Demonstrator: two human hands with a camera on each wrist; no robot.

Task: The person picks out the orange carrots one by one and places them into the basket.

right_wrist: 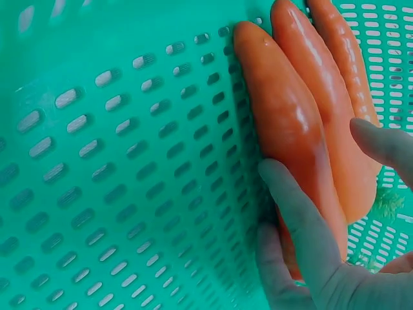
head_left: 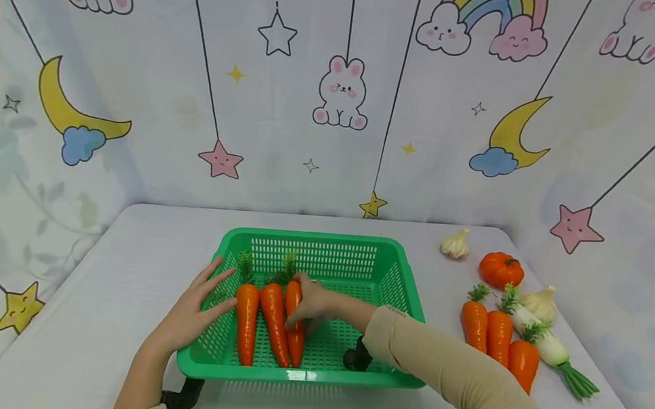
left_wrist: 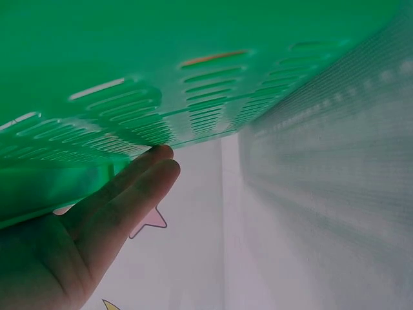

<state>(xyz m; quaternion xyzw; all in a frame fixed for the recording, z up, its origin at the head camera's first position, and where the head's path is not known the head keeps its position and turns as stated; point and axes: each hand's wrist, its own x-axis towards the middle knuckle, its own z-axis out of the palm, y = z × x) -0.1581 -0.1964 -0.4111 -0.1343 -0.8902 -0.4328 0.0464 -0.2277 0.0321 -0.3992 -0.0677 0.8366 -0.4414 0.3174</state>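
Three orange toy carrots [head_left: 245,324] with green tops lie side by side in a green mesh basket [head_left: 245,375]. My right hand [head_left: 312,301] reaches in and grips the rightmost carrot [head_left: 295,351]. In the right wrist view its fingers [right_wrist: 300,219] lie along one side of that carrot [right_wrist: 284,110], and the thumb is over the other side. At the basket's left side, my left hand [head_left: 191,317] has its fingers spread against the rim. The left wrist view shows straight fingers [left_wrist: 129,200] beside the slotted wall of the basket [left_wrist: 206,90].
Right of the basket lie more carrots [head_left: 474,325], a white-and-green spring onion [head_left: 552,348], an orange-red ribbed vegetable [head_left: 501,271] and two garlic bulbs [head_left: 455,243]. A patterned cloth [head_left: 284,158] hangs behind and beside the white table [head_left: 139,243].
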